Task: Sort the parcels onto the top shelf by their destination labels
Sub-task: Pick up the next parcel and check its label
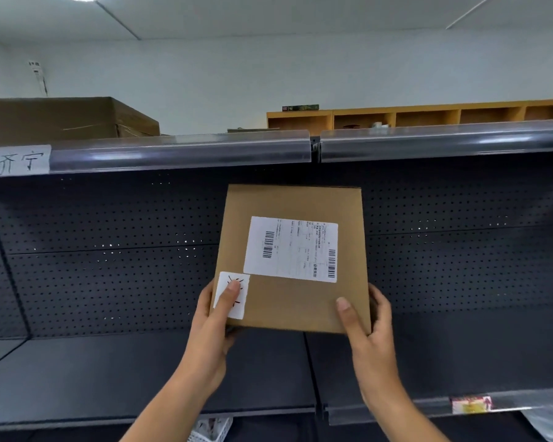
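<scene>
Both my left hand (217, 317) and right hand (369, 320) are gripping the flat brown cardboard parcel (292, 260). My thumb's covering its handwritten white sticker (232, 295), so I'd slide it off before matching the shelf tag (18, 159) up above.

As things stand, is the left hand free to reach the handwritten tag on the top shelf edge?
Probably not: the left hand is gripping the parcel jointly with the right hand; the tag sits far up-left.

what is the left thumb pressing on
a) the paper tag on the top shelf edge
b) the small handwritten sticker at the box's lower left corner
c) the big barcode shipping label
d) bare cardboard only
b: the left hand holds the cardboard parcel with its thumb lying over the small white handwritten sticker, partly hiding the character; the printed shipping label sits above it, untouched.
</scene>
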